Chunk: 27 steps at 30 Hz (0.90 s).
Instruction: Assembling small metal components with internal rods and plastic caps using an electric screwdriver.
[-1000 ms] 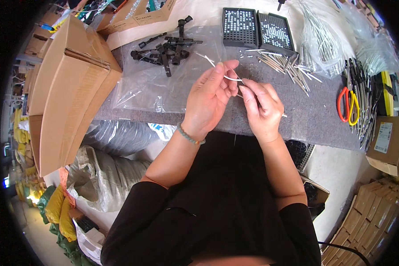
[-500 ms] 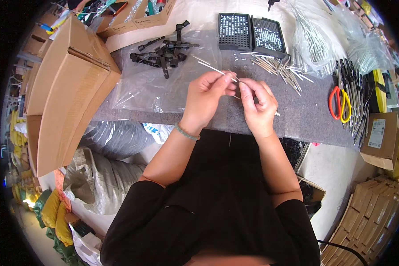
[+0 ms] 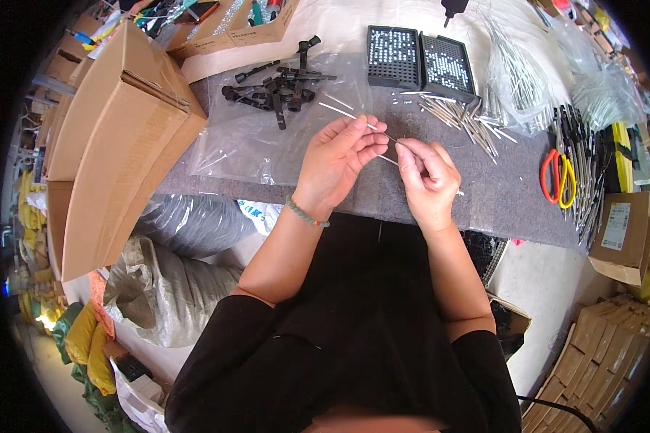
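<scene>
Left hand point(image 3: 337, 160): fingers pinched round a thin white rod point(image 3: 354, 117), gripping it near the middle, wrist with a bead bracelet point(image 3: 307, 215).
Right hand point(image 3: 426, 177): thumb and forefinger closed tight on a fine metal pin point(image 3: 390, 137), fist curled just beside the left hand.
Rod: slanting up and left from the fingertips, over the clear plastic sheet point(image 3: 245, 148), end pointing toward the black parts.
Pin: bridging the small gap between both hands, above the grey felt mat point(image 3: 505, 195).
Black parts point(image 3: 278, 90): heaped on the plastic sheet, well beyond the left hand.
Metal pins point(image 3: 458, 119): loose scatter on the mat, up and right of the hands.
Black trays point(image 3: 420, 61): two, side by side, behind the scatter.
Scissors point(image 3: 557, 177): red and yellow handles, right of the mat, well apart from the right hand.
Cardboard box point(image 3: 115, 144): large, on the left, touching the plastic sheet's edge.
</scene>
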{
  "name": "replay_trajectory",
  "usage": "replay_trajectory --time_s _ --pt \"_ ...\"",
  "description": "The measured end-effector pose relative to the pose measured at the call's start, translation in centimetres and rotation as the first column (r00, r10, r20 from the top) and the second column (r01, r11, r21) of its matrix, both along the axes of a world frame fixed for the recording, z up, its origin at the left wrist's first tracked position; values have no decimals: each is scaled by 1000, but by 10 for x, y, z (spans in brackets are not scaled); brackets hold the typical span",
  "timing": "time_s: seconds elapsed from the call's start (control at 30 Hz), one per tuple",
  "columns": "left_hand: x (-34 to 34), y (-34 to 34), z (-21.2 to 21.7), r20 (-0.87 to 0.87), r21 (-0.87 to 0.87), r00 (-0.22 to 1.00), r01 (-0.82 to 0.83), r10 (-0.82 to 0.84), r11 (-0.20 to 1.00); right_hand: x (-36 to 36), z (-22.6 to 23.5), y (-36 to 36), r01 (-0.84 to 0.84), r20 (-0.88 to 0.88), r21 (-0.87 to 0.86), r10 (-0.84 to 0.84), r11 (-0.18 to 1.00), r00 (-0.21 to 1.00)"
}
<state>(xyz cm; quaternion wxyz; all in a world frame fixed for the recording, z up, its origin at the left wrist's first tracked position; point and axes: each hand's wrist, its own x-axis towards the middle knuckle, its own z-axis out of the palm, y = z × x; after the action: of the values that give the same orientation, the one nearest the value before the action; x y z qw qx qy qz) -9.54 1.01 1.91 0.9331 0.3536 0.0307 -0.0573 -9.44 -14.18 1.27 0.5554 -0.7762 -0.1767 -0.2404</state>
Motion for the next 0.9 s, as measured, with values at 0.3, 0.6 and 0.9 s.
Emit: replay_trajectory --time_s 0.3,0.6,0.9 --pt "-1 -2 -1 28 24 999 18 -19 1000 0 -1 1 2 -2 1 -2 1000 1000" --pt "-2 -7 -4 47 63 998 34 -37 997 1 -3 0 4 22 9 -5 1000 1000" --pt "0 -5 -3 18 -18 1000 -24 24 1000 0 -1 0 18 25 11 -18 1000 1000"
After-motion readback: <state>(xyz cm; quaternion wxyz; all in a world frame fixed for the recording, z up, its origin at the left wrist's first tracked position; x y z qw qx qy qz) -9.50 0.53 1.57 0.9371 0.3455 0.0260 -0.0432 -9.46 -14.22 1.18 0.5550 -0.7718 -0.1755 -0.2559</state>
